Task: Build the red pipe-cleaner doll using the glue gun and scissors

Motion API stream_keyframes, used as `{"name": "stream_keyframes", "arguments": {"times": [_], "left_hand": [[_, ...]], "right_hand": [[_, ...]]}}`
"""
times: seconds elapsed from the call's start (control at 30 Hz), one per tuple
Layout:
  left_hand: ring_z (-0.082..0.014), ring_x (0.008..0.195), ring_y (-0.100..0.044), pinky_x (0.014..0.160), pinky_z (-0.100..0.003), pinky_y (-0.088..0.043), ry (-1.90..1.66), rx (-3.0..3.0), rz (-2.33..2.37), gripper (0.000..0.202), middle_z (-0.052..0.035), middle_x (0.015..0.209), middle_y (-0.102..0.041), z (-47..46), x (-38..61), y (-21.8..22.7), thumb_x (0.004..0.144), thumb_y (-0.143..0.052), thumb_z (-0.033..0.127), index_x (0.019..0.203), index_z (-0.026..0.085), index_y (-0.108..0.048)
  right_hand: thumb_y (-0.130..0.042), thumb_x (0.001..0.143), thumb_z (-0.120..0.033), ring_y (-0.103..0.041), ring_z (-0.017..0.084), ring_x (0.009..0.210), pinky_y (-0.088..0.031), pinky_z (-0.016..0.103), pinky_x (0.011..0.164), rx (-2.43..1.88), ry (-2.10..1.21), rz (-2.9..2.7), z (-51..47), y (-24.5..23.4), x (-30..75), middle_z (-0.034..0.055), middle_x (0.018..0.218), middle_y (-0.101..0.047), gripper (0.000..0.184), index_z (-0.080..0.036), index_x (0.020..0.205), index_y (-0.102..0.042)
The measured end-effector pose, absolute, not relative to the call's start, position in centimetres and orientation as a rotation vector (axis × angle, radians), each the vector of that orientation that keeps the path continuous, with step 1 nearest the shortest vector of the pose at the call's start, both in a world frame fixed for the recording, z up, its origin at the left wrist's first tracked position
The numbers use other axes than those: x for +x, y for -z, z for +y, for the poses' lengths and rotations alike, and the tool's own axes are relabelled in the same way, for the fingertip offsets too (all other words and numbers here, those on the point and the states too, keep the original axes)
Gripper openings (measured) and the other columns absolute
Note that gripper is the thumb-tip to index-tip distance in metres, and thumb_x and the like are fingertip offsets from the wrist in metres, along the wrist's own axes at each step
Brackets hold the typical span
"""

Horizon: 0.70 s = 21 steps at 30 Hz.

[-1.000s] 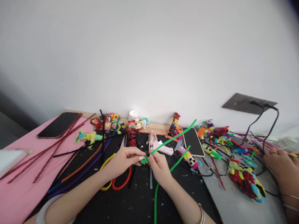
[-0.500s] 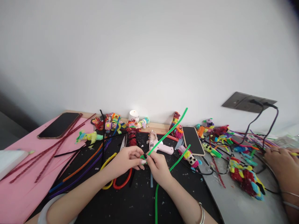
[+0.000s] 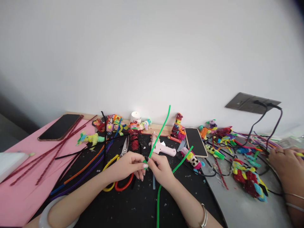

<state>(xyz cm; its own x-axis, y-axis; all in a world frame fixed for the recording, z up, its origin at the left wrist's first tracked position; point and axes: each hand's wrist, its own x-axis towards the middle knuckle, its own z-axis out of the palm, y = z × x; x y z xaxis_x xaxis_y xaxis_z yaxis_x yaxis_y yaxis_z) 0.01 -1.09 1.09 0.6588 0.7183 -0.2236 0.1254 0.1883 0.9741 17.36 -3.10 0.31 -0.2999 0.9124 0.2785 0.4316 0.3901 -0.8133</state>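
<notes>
Fingertips of my left hand (image 3: 133,164) and my right hand (image 3: 159,167) meet over the black mat (image 3: 133,209), both pinching a green pipe cleaner (image 3: 161,129). Its long free end points up and to the right; the pinched end is a small green bit mostly hidden by my fingers. Another green pipe cleaner (image 3: 158,202) lies on the mat, passing under my right wrist. Behind my hands is a pale pink glue gun (image 3: 166,149). Scissors with red and yellow handles (image 3: 124,185) lie partly beneath my left forearm.
Several pipe-cleaner figures (image 3: 135,137) lie along the back, near a white paper cup (image 3: 136,116). Phones lie left (image 3: 60,127) and right (image 3: 196,142). Red pipe cleaners (image 3: 51,155) cross the pink sheet (image 3: 21,205). Another person's hand (image 3: 286,163) is at right, near cables from a wall socket (image 3: 252,103).
The free end of the held green pipe cleaner has swung left and stands more upright. Both hands keep their pinch at nearly the same place.
</notes>
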Motion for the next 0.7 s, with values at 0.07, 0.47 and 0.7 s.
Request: {"name": "stream_keyframes", "arguments": {"times": [0.07,0.47,0.7], "left_hand": [[-0.0142,0.055,-0.065,0.056,-0.024,-0.051,-0.494,1.335,0.779,0.027,0.0003,0.056,-0.065,-1.1,0.0,-1.2,0.081,-0.061,0.036,0.065,0.015,-0.06],[-0.0092,0.049,-0.06,0.051,-0.02,-0.047,-0.551,1.106,0.664,0.026,0.0002,0.057,-0.064,-0.4,-1.2,-1.6,0.078,-0.068,0.034,0.066,0.012,-0.062],[-0.0081,0.045,-0.057,0.046,-0.019,-0.046,-0.481,1.027,0.575,0.024,-0.0005,0.057,-0.064,-0.1,-1.9,-1.8,0.075,-0.072,0.031,0.067,0.011,-0.063]], "right_hand": [[-0.044,0.09,-0.027,-0.038,0.009,0.052,-0.031,0.022,0.052,-1.159,-0.816,-1.877,-3.1,-0.1,17.4,-0.0045,0.054,-0.043,0.033,-0.019,0.058,-0.043],[-0.047,0.079,-0.006,-0.049,0.024,0.114,-0.041,0.042,0.093,-0.945,-0.154,-2.059,-3.8,-2.2,18.1,0.0103,0.13,-0.051,0.045,-0.023,0.12,-0.054],[-0.057,0.08,-0.016,-0.053,0.019,0.087,-0.04,0.036,0.079,-0.92,-0.133,-2.186,-3.7,-2.3,18.2,0.0031,0.097,-0.069,0.029,-0.021,0.108,-0.061]]}}
